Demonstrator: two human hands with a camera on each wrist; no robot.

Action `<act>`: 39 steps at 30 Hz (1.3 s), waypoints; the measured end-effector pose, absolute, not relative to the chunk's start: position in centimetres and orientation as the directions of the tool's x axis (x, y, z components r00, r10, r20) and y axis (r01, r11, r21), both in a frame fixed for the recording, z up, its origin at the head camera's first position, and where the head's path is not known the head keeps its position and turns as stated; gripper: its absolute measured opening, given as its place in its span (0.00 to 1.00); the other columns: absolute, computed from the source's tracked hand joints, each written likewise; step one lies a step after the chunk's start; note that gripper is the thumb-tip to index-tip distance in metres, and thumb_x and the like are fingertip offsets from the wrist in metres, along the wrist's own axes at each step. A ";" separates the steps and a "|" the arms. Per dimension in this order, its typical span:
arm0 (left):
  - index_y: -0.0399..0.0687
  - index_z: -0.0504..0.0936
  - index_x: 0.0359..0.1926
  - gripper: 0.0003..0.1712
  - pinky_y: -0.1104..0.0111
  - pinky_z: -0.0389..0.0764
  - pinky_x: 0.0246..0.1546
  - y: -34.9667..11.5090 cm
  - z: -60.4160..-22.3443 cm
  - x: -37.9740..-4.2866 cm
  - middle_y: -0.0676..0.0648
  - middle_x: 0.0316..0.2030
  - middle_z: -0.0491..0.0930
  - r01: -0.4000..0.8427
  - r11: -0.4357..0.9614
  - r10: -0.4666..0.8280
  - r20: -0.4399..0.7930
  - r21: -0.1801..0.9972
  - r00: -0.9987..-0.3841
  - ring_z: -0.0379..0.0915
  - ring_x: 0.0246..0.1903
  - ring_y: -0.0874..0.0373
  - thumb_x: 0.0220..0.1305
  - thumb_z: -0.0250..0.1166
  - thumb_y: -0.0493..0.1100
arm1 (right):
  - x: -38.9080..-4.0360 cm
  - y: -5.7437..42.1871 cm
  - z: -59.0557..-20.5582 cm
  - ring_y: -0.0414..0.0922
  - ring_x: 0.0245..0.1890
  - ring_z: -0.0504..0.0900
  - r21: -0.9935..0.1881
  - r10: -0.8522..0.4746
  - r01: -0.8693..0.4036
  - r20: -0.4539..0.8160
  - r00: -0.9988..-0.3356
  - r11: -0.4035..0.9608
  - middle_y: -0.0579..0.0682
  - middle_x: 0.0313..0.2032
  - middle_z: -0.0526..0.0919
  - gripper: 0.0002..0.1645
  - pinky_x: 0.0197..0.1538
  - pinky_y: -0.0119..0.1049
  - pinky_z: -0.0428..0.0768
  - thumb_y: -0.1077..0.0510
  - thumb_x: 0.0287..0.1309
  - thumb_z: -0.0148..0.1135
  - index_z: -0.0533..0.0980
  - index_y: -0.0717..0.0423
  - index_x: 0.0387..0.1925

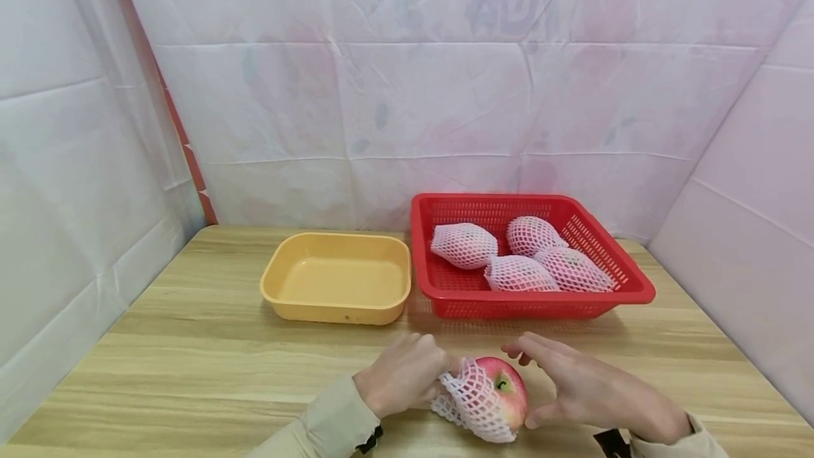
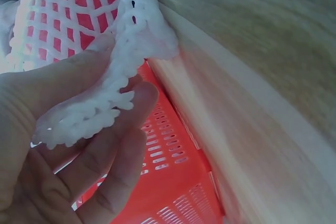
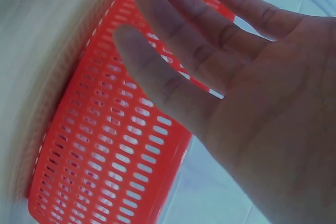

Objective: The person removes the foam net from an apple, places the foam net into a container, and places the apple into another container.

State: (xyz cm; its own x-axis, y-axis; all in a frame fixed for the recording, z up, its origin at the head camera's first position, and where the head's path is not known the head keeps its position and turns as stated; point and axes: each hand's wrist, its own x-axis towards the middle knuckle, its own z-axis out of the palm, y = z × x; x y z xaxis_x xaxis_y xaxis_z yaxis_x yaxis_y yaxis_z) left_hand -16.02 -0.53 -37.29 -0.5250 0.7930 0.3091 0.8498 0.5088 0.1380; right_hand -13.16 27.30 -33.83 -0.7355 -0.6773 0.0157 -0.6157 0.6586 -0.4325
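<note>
A red apple [image 1: 511, 382] lies near the front of the table, partly inside a white foam net [image 1: 478, 401]; its stem end is bare and faces right. My left hand [image 1: 407, 373] pinches the loose end of the net between thumb and fingers, as the left wrist view shows with the foam net [image 2: 89, 114] between them. On the apple's other side, my right hand [image 1: 581, 387] is held with fingers spread and relaxed, thumb tip close to the apple's lower right. In the right wrist view the right hand [image 3: 226, 72] shows an empty palm.
Behind the hands stands a red perforated basket [image 1: 540, 297] holding several net-wrapped fruits [image 1: 467, 246]. Left of it is a yellow tray [image 1: 337, 313] with nothing in it. Pale printed cloth [image 1: 381, 104] hangs behind and at both sides of the wooden table [image 1: 210, 373].
</note>
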 end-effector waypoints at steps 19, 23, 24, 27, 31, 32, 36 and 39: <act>0.59 0.90 0.32 0.11 0.82 0.71 0.22 -0.5 -37.3 -15.8 0.63 0.26 0.84 0.842 0.523 0.791 0.291 0.132 -0.538 0.73 0.20 0.73 0.50 0.76 0.36 | -13.0 24.8 -34.5 0.37 0.48 0.75 -0.443 -0.668 -0.584 -0.045 -0.743 0.680 0.37 0.51 0.74 0.48 0.49 0.37 0.83 0.40 0.45 0.81 0.69 0.54 0.62; 0.59 0.90 0.33 0.12 0.82 0.72 0.23 -0.5 -37.3 -15.8 0.62 0.26 0.84 0.841 0.524 0.791 0.290 0.133 -0.539 0.74 0.21 0.72 0.50 0.77 0.36 | -13.0 24.8 -34.6 0.36 0.47 0.75 -0.445 -0.669 -0.583 -0.052 -0.741 0.680 0.37 0.51 0.73 0.47 0.48 0.37 0.83 0.40 0.44 0.81 0.69 0.52 0.62; 0.59 0.90 0.33 0.12 0.82 0.73 0.24 -0.5 -37.3 -15.8 0.62 0.26 0.84 0.841 0.524 0.790 0.290 0.136 -0.540 0.74 0.21 0.72 0.49 0.77 0.36 | -13.0 24.8 -34.6 0.36 0.47 0.75 -0.440 -0.675 -0.593 -0.042 -0.736 0.674 0.36 0.51 0.73 0.46 0.48 0.36 0.83 0.41 0.44 0.81 0.70 0.51 0.62; 0.58 0.90 0.34 0.13 0.83 0.73 0.25 -0.5 -37.3 -15.8 0.61 0.26 0.84 0.842 0.518 0.792 0.288 0.150 -0.538 0.74 0.22 0.73 0.49 0.78 0.36 | -13.0 24.8 -34.6 0.35 0.46 0.74 -0.430 -0.682 -0.609 -0.021 -0.731 0.666 0.35 0.50 0.73 0.45 0.47 0.35 0.83 0.43 0.43 0.81 0.70 0.50 0.61; 0.56 0.89 0.37 0.14 0.84 0.74 0.28 -0.5 -37.2 -15.8 0.60 0.28 0.85 0.847 0.497 0.798 0.284 0.189 -0.531 0.76 0.24 0.73 0.49 0.79 0.36 | -12.9 24.8 -34.6 0.35 0.45 0.74 -0.418 -0.678 -0.614 -0.004 -0.736 0.669 0.35 0.49 0.74 0.45 0.45 0.34 0.82 0.45 0.40 0.81 0.71 0.51 0.59; 0.56 0.89 0.39 0.15 0.84 0.75 0.30 -0.6 -37.2 -15.9 0.59 0.29 0.86 0.847 0.490 0.800 0.282 0.204 -0.530 0.77 0.25 0.73 0.49 0.80 0.36 | -12.9 24.8 -34.5 0.35 0.45 0.74 -0.416 -0.677 -0.617 0.005 -0.736 0.668 0.35 0.49 0.74 0.45 0.44 0.34 0.82 0.45 0.40 0.81 0.71 0.51 0.59; 0.53 0.89 0.45 0.18 0.85 0.76 0.35 -0.8 -36.9 -16.0 0.58 0.34 0.87 0.844 0.482 0.799 0.278 0.234 -0.533 0.79 0.29 0.74 0.51 0.81 0.39 | -12.9 25.0 -34.4 0.35 0.45 0.74 -0.420 -0.676 -0.627 0.042 -0.736 0.656 0.36 0.49 0.74 0.45 0.43 0.33 0.83 0.45 0.39 0.81 0.71 0.52 0.59; 0.52 0.89 0.48 0.20 0.84 0.76 0.37 -1.0 -36.6 -16.1 0.58 0.38 0.87 0.841 0.486 0.798 0.270 0.238 -0.538 0.79 0.32 0.75 0.52 0.81 0.41 | -12.9 25.3 -34.2 0.35 0.46 0.74 -0.400 -0.681 -0.653 0.090 -0.727 0.643 0.35 0.49 0.74 0.45 0.44 0.34 0.82 0.46 0.39 0.80 0.70 0.50 0.60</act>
State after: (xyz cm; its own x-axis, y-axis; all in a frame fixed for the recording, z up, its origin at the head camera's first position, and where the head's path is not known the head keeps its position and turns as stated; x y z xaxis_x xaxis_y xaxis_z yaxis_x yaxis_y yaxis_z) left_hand -16.07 -0.96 -36.63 -0.5381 0.7985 0.2700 0.8408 0.4862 0.2378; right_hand -12.93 25.27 -34.24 -0.7266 -0.6812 0.0902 -0.6527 0.6433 -0.4002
